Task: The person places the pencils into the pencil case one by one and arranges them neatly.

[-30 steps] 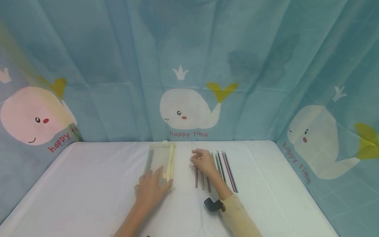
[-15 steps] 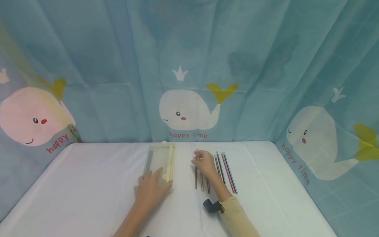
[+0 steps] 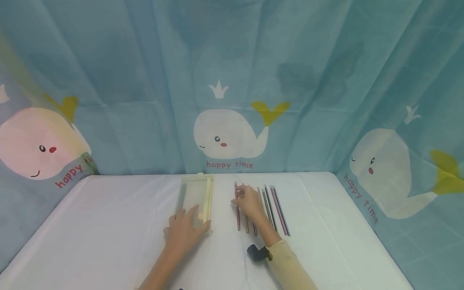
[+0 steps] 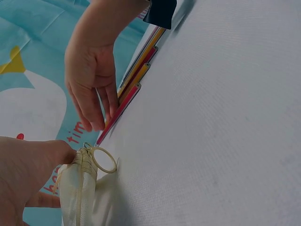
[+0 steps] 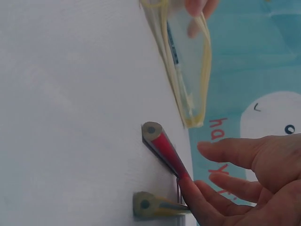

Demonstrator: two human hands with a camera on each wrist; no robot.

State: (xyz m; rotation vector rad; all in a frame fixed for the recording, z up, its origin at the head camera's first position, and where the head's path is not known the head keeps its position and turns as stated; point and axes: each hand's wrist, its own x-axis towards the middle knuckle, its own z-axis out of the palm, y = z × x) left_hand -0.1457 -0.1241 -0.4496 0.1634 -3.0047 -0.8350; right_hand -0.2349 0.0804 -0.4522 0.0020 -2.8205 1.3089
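Note:
My left hand [image 3: 183,231] rests spread over the near end of a pale yellow, see-through zip pouch [image 3: 192,191], thumb along its zipper side. In the left wrist view, a ring pull [image 4: 104,161] hangs at the pouch's end. A dark, slender item [image 5: 173,44] shows through the pouch wall in the right wrist view. My right hand [image 3: 251,205] is over a row of pencils, palm down. One of its fingers touches the leftmost pencil, a red one [image 5: 168,149]; the thumb stands apart from it. A yellow pencil [image 5: 153,205] lies beside the red one.
Several more pencils [image 3: 279,209] lie side by side to the right, partly hidden by my right hand and forearm. A black curved piece [image 3: 257,253] sits at my right wrist. White cloth [image 3: 108,233] covers the table, and a blue whale-print curtain [image 3: 145,133] hangs behind it.
The far end of the leftmost red pencil has shifted slightly left, away from the others. My right hand's fingers have moved a little left with it. My left hand stays on the pouch.

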